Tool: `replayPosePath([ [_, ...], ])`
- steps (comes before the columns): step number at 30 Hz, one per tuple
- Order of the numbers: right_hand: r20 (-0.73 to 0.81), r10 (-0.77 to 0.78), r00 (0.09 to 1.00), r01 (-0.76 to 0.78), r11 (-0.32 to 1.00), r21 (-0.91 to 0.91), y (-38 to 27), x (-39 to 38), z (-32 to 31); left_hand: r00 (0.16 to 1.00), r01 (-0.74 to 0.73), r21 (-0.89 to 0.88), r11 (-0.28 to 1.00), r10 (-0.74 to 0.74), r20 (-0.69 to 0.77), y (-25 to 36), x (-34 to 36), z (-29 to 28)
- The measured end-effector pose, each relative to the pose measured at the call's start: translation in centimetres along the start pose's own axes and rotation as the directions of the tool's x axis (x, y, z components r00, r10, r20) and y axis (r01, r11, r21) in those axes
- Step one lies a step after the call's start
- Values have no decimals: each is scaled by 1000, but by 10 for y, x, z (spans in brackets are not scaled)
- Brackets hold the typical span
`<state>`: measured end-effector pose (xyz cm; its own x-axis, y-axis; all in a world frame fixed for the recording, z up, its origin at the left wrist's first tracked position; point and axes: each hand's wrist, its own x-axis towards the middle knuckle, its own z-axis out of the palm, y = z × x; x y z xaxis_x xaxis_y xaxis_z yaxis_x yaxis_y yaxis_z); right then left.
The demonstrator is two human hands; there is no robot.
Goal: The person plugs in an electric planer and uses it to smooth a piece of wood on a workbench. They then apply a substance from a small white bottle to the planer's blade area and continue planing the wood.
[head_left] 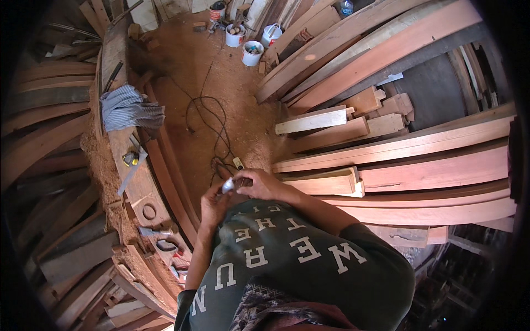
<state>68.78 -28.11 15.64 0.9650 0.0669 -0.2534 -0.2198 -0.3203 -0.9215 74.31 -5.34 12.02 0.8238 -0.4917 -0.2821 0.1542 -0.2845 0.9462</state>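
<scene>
Both my hands are raised close together in front of my chest. My left hand (213,201) is closed around a small whitish, shiny object (228,185), which sticks up from its fingers; its exact kind is too small to make out. My right hand (257,185) has its thumb and fingers pinched together right beside that object. Whether the right fingertips touch it or hold something of their own is hidden. Beyond the hands, a pale socket block (238,163) lies on the floor with a dark cable (223,118) looping away from it.
On the left, a wooden bench (122,144) carries a striped cloth (128,107), a yellow tape measure (131,159) and a metal square (132,174). Long planks (436,165) are stacked at right. White buckets (252,53) stand at the back on the sawdust-covered floor (176,60).
</scene>
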Motion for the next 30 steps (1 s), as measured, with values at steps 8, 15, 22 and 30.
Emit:
replayPosePath([
  [8,-118,343,932,-349,936,-35,79,61,-39,991,108,-65,992,-113,-71,13,113,-108],
  [15,-220,187,957,-141,968,209,-30,127,-55,979,109,39,993,-114,170,76,177,-78],
  [22,-417,54,908,54,969,242,-31,140,-89,914,27,-79,997,7,405,118,239,-24],
  [30,-653,-71,754,57,997,-44,34,105,-172,741,-51,-1,999,39,670,131,312,84],
])
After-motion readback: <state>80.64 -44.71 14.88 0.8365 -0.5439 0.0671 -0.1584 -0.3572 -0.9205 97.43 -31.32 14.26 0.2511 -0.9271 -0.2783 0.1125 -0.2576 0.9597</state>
